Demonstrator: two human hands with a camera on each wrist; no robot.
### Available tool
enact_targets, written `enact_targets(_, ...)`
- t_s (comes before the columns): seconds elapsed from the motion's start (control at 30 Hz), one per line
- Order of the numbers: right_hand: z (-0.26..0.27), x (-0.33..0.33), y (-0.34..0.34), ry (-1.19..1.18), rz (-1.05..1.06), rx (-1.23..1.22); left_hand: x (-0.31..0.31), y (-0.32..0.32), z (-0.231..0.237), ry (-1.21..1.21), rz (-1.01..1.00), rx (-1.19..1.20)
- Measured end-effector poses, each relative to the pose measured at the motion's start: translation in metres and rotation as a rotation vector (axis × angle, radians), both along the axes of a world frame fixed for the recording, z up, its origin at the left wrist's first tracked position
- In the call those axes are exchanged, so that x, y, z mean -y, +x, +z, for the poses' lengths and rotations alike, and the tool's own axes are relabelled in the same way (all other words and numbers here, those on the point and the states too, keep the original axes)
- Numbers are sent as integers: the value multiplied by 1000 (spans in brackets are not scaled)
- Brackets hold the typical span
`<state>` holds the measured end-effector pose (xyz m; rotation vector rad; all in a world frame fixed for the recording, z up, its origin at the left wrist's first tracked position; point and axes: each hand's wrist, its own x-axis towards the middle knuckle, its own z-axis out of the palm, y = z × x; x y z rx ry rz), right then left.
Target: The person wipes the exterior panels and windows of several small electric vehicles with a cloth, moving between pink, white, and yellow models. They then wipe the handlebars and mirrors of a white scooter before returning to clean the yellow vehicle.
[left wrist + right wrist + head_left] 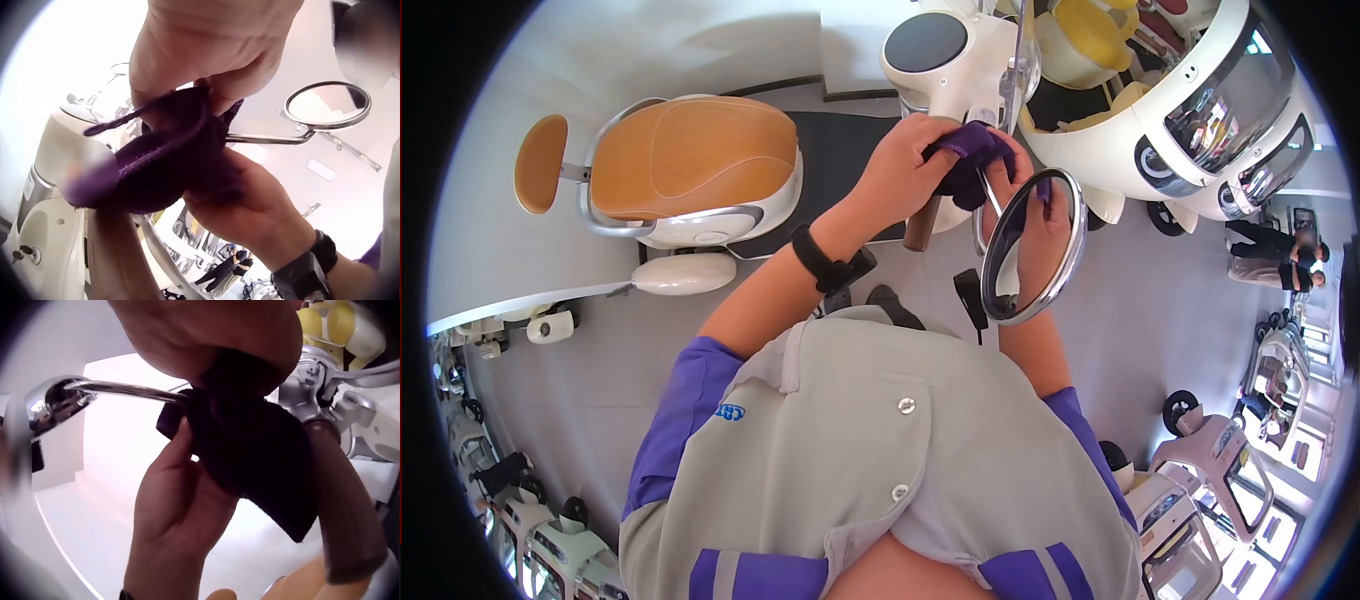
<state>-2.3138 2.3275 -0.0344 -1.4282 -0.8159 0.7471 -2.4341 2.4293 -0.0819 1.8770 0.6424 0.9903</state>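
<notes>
A dark purple cloth [968, 158] is bunched between both hands near the scooter's handlebar. My left hand [903, 168] grips it from the left. My right hand [1022, 190] holds it from the other side, partly hidden behind the round mirror [1035, 245]. In the right wrist view, the chrome mirror stem [131, 391] runs into the cloth, which wraps its inner end. Fingers of the left hand [178, 500] pinch the cloth from below there. Beside the cloth, the brown handlebar grip [350, 512] points downward, with a loose flap of cloth hanging close to it.
The scooter's tan seat [695, 160] and backrest [541, 164] lie to the left. A cream vehicle with a dark windscreen [1230, 85] stands at upper right. More small vehicles [1190, 480] line the lower right, and people [1280, 255] stand farther off on the grey floor [1120, 320].
</notes>
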Motion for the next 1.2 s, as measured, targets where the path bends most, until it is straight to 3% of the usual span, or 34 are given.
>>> enact_targets(0.03,22,12,-8,0,61,-124,4,-5,6,-28,-61,-6)
enact_targets(0.1,25,21,-3,60,170,-100,8,-16,25,-80,-182,-12)
enact_targets(0.17,-1,28,29,177,266,205,20,-26,39,-122,-352,26)
enact_targets(0.2,2,33,33,172,299,246,25,-29,44,-141,-437,46)
enact_targets(0.33,-4,39,32,158,276,213,39,-24,39,-219,-405,130)
enact_targets(0.43,-16,20,18,143,143,241,40,-12,21,85,-88,43)
enact_targets(0.47,-39,15,23,145,153,259,39,-5,15,-15,35,-31)
enact_targets(0.57,-92,5,37,165,214,366,17,-9,-5,-438,-25,-158)
enact_targets(0.6,-98,6,40,183,253,434,20,-15,5,-364,-20,-220)
enact_targets(0.63,-87,10,37,141,266,260,22,-19,14,-379,-48,-107)
enact_targets(0.73,-27,52,32,154,12,134,36,-32,28,-520,-156,272)
enact_targets(0.77,-9,65,32,213,-41,91,34,-31,34,-571,-208,286)
enact_targets(0.87,33,91,32,484,-45,782,41,-21,49,-723,-360,281)
enact_targets(0.93,55,93,12,574,36,1147,52,-7,40,-607,-275,160)
enact_targets(0.97,46,83,9,665,16,1108,56,-4,35,-515,-233,153)
enact_targets(1.03,34,67,11,690,-78,1004,50,-9,33,-677,-326,201)
enact_targets(1.1,17,48,16,608,-176,793,41,-10,29,-768,-368,233)
enact_targets(1.17,-18,45,25,152,-78,655,36,-10,16,-800,-352,255)
enact_targets(1.2,-52,55,35,72,-71,698,33,-10,9,-794,-354,319)
